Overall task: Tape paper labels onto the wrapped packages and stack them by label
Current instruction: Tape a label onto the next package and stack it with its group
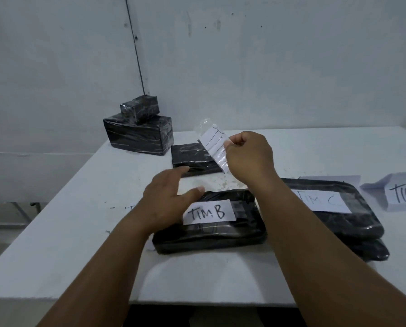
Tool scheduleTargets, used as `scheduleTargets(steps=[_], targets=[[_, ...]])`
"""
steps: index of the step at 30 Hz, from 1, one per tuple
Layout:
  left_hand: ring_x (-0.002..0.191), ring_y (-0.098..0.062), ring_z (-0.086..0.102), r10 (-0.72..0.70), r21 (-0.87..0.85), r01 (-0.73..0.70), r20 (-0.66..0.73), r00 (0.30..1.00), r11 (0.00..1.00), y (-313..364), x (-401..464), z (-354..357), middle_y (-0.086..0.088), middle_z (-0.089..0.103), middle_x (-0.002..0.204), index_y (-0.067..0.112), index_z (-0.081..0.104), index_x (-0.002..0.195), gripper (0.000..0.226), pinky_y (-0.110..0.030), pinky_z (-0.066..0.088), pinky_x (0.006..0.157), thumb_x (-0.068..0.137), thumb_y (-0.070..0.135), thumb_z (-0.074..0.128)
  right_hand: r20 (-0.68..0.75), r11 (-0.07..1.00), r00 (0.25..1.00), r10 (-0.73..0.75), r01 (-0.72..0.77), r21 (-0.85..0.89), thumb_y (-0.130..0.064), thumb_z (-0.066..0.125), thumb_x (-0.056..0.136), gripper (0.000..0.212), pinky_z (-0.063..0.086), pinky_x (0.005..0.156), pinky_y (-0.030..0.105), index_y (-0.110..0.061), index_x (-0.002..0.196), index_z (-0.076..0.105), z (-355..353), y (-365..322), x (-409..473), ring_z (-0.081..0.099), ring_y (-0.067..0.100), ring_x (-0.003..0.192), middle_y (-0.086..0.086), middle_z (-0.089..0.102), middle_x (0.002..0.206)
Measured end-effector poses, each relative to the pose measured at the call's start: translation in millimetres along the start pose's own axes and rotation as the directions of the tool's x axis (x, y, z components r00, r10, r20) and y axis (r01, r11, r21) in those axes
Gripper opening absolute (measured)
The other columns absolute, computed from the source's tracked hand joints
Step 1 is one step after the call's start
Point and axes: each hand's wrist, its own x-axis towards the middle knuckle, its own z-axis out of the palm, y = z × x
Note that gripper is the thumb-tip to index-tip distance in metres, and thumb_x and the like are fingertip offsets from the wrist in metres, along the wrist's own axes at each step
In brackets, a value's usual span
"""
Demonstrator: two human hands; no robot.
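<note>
At the centre of the frame the right hand (249,154) pinches a white paper label backed with clear tape (215,143) between thumb and fingertips, holding it in the air above the white desk (67,232). The label hangs tilted, with clear tape sticking out above and below the paper; dark handwriting shows on it but cannot be read. Just behind and below it lies a small flat package wrapped in black plastic (192,158), unlabelled on its visible top.

The left hand (166,199) is spread, fingers relaxed and reaching toward that small package, thumb resting at the upper edge of a flat black-wrapped package with a white label reading "TIM B" (209,223) in the lower middle. To its right, partly behind the right forearm, a stack of flat black packages topped with a "TIM C" label (338,215) sits on the desk. At the right edge lies a loose white paper marked "TIM" (402,192). In the upper left of the desk, a small black-wrapped block (139,108) stands on a larger black-wrapped box (138,135) against the pale wall.
</note>
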Motion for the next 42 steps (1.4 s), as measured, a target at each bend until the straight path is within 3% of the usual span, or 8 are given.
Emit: scheduleTargets(steps=[5, 12, 17, 22, 25, 30, 39, 42], targets=[[0.129, -0.014, 0.037, 0.057, 0.283, -0.139, 0.28, 0.958, 0.949, 8, 9, 3, 0.019, 0.044, 0.133, 0.051, 0.04, 0.141, 0.128, -0.038, 0.038, 0.108, 0.026, 0.101, 0.064, 0.003, 0.999, 1.0, 0.004, -0.004, 0.036, -0.028, 0.065, 0.096, 0.009, 0.056, 0.08, 0.032, -0.023, 0.09, 0.07, 7, 6, 2, 0.067, 0.01, 0.085, -0.012, 0.07, 0.086], [0.107, -0.009, 0.044, 0.17, 0.203, -0.224, 0.254, 0.952, 0.953, 12, 34, 11, 0.019, 0.049, 0.111, 0.042, 0.056, 0.123, 0.099, -0.035, 0.049, 0.095, 0.038, 0.089, 0.075, 0.001, 0.999, 1.0, -0.002, 0.002, 0.038, -0.027, 0.065, 0.096, 0.009, 0.05, 0.076, 0.026, -0.025, 0.089, 0.07, 12, 8, 5, 0.066, 0.007, 0.084, -0.014, 0.069, 0.084], [0.114, -0.005, 0.039, 0.13, 0.192, -0.194, 0.302, 0.945, 0.962, 9, 44, 8, 0.024, 0.042, 0.116, 0.048, 0.051, 0.13, 0.109, -0.028, 0.042, 0.096, 0.034, 0.095, 0.071, -0.001, 0.999, 1.0, -0.014, 0.014, 0.048, -0.027, 0.065, 0.097, 0.008, 0.051, 0.076, 0.027, -0.025, 0.09, 0.069, 9, 8, 10, 0.065, 0.005, 0.082, -0.014, 0.068, 0.083], [0.128, -0.019, 0.042, 0.164, 0.011, -0.164, -0.017, 0.986, 0.986, 2, 69, 6, 0.006, 0.053, 0.126, 0.038, 0.056, 0.129, 0.052, -0.041, 0.042, 0.105, 0.078, 0.046, 0.062, 0.001, 0.997, 1.0, -0.015, 0.015, 0.07, -0.029, 0.065, 0.097, 0.009, 0.052, 0.076, 0.027, -0.025, 0.089, 0.069, 7, 6, 11, 0.065, 0.005, 0.081, -0.013, 0.068, 0.082], [0.141, -0.026, 0.025, 0.116, 0.208, -0.089, -0.12, 0.986, 0.974, -6, 92, 3, -0.004, 0.042, 0.144, 0.03, 0.038, 0.148, 0.073, -0.042, 0.034, 0.111, 0.082, 0.027, 0.066, 0.001, 0.997, 1.0, -0.007, 0.007, 0.083, -0.029, 0.065, 0.097, 0.009, 0.055, 0.079, 0.03, -0.024, 0.091, 0.069, 4, 7, 10, 0.066, 0.008, 0.083, -0.012, 0.069, 0.085], [0.155, -0.029, -0.004, -0.048, 0.375, 0.01, 0.093, 0.994, 0.927, -21, 125, 6, -0.001, 0.0, 0.17, 0.031, 0.003, 0.162, 0.115, -0.051, 0.02, 0.123, 0.075, 0.046, 0.077, 0.006, 0.996, 1.0, 0.011, -0.012, 0.092, -0.03, 0.065, 0.097, 0.008, 0.054, 0.077, 0.028, -0.025, 0.094, 0.07, 3, 8, 10, 0.065, 0.005, 0.083, -0.013, 0.069, 0.087], [0.121, -0.028, 0.041, -0.07, 0.363, 0.047, 0.052, 0.996, 0.931, -19, 161, 5, -0.002, 0.044, 0.117, 0.026, 0.038, 0.113, 0.099, -0.043, 0.044, 0.098, 0.04, 0.073, 0.085, 0.02, 0.995, 1.0, 0.011, -0.013, 0.096, -0.03, 0.065, 0.098, 0.007, 0.047, 0.067, 0.019, -0.026, 0.094, 0.069, 5, 10, 5, 0.064, 0.002, 0.077, -0.013, 0.069, 0.085], [0.118, -0.028, 0.044, -0.116, 0.375, 0.09, 0.047, 0.992, 0.923, -15, 163, 1, -0.006, 0.048, 0.123, 0.02, 0.039, 0.125, 0.121, -0.046, 0.048, 0.096, 0.028, 0.082, 0.078, 0.022, 0.995, 1.0, 0.021, -0.024, 0.098, -0.03, 0.065, 0.098, 0.006, 0.05, 0.069, 0.021, -0.027, 0.095, 0.069, 3, 12, 3, 0.066, 0.003, 0.08, -0.012, 0.069, 0.086]])
